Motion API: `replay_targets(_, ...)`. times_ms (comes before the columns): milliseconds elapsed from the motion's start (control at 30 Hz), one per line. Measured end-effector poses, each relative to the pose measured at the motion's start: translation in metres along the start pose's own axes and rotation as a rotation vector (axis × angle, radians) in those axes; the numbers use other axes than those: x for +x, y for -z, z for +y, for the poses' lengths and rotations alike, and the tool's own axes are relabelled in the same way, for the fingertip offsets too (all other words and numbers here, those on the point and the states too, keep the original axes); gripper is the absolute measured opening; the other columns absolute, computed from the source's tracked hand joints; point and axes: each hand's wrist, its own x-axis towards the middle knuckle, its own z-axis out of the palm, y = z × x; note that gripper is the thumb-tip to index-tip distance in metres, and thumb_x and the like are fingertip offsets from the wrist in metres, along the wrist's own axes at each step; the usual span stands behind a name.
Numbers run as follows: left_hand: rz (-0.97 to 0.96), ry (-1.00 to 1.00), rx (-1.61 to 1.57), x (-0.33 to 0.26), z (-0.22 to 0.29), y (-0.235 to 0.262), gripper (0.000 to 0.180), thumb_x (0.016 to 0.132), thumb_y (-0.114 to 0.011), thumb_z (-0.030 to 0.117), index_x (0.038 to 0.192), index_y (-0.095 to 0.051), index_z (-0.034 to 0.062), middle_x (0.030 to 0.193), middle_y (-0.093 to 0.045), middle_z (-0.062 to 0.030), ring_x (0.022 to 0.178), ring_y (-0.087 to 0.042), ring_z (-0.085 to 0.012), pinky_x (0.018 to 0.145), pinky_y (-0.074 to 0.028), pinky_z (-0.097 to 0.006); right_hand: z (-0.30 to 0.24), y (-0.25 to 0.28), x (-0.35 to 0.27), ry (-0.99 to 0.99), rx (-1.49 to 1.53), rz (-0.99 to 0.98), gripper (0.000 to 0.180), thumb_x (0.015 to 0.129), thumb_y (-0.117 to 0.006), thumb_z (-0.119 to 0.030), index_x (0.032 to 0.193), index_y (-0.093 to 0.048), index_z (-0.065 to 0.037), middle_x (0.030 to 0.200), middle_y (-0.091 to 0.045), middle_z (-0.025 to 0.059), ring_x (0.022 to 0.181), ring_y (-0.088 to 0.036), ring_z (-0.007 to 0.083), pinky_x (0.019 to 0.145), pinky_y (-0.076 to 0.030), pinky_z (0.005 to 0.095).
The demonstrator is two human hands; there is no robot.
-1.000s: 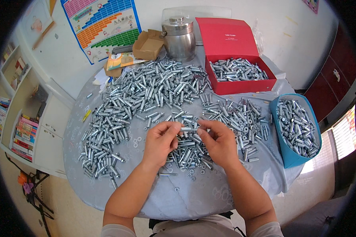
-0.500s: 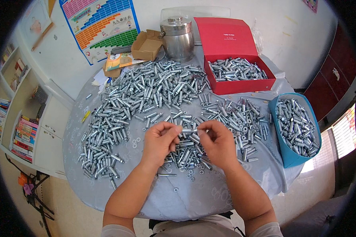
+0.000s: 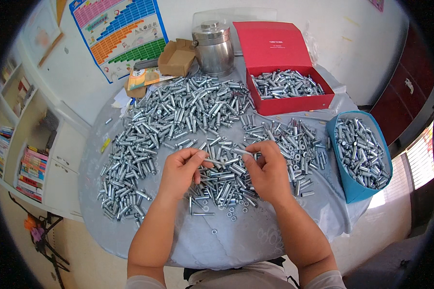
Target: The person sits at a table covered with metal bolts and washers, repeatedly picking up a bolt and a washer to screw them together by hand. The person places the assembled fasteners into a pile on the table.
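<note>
My left hand (image 3: 181, 171) pinches a slim silvery bolt (image 3: 214, 161) between thumb and fingertips, its free end pointing right. In my right hand (image 3: 270, 169) a thicker metal sleeve (image 3: 240, 151) is gripped between thumb and forefinger, pointing left. The two pieces are close together, though whether they touch is hard to tell. Below and around the hands lies a heap of loose bolts and sleeves (image 3: 226, 188). Several nuts or washers (image 3: 232, 210) are scattered at its near edge, beside a single bolt (image 3: 202, 214).
A large pile of metal anchor bolts (image 3: 193, 106) curves across the back and left of the cloth-covered table (image 3: 197, 248). More fill a red box (image 3: 294, 105) and a blue bin (image 3: 356, 193) at right. Behind stand a steel pot (image 3: 214, 53) and a cardboard box (image 3: 177, 60).
Both hands were together on one metal piece. Now they are slightly apart: the left has shifted left with a bolt, while the right holds a sleeve. An upright-looking bolt now shows near my left wrist.
</note>
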Motion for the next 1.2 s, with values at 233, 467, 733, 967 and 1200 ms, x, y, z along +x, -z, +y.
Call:
replay_targets(233, 0.065, 0.009, 0.337, 0.006, 0.032, 0.027, 0.025, 0.093, -0.063, 0.020, 0.103, -0.072, -0.0010, 0.086, -0.073, -0.0074, 0.048, -0.050, -0.0056, 0.045, -0.041, -0.021, -0.004, -0.002, 0.000, 0.044, 0.040, 0.143, 0.016, 0.085, -0.067, -0.005, 0.100, -0.062, -0.002, 0.097, -0.057, 0.0110, 0.058, -0.053, 0.0144, 0.052, -0.044, 0.0262)
replay_targets(467, 0.201, -0.213, 0.889, 0.056, 0.004, 0.048, 0.029, 0.081, -0.072, 0.026, 0.098, -0.072, 0.0029, 0.093, -0.070, -0.0114, 0.082, -0.066, -0.0246, 0.074, -0.052, -0.037, 0.002, -0.006, -0.001, 0.057, 0.074, 0.110, 0.012, 0.086, -0.066, -0.005, 0.098, -0.063, -0.002, 0.097, -0.058, 0.0107, 0.060, -0.054, 0.0156, 0.052, -0.044, 0.0268)
replay_targets(733, 0.090, -0.031, 1.260, 0.058, -0.008, 0.035, 0.027, 0.078, -0.075, 0.026, 0.094, -0.070, 0.0047, 0.107, -0.064, -0.0150, 0.096, -0.063, -0.0328, 0.082, -0.051, -0.042, 0.004, -0.006, -0.001, 0.056, 0.081, 0.101, 0.011, 0.087, -0.066, -0.006, 0.097, -0.064, -0.003, 0.098, -0.058, 0.0082, 0.059, -0.050, 0.0109, 0.052, -0.043, 0.0244)
replay_targets(967, 0.128, -0.206, 0.991, 0.036, -0.010, 0.033, 0.025, 0.079, -0.075, 0.011, 0.099, -0.064, 0.0017, 0.086, -0.069, -0.0096, 0.074, -0.065, -0.0225, 0.068, -0.051, -0.032, -0.001, -0.008, -0.003, 0.055, 0.062, 0.078, 0.010, 0.088, -0.066, -0.010, 0.093, -0.065, -0.001, 0.086, -0.061, 0.0110, 0.060, -0.057, 0.0187, 0.055, -0.047, 0.0302)
replay_targets(1200, -0.179, -0.332, 0.323, -0.005, 0.032, -0.010, 0.019, 0.081, -0.076, 0.007, 0.098, -0.069, 0.0020, 0.074, -0.062, 0.0019, 0.061, -0.051, -0.0023, 0.054, -0.040, -0.021, 0.000, -0.008, -0.007, -0.124, 0.235, -0.133, 0.029, 0.100, -0.056, -0.025, 0.089, -0.065, 0.000, 0.066, -0.059, -0.0011, 0.062, -0.049, 0.0052, 0.056, -0.041, 0.0237)
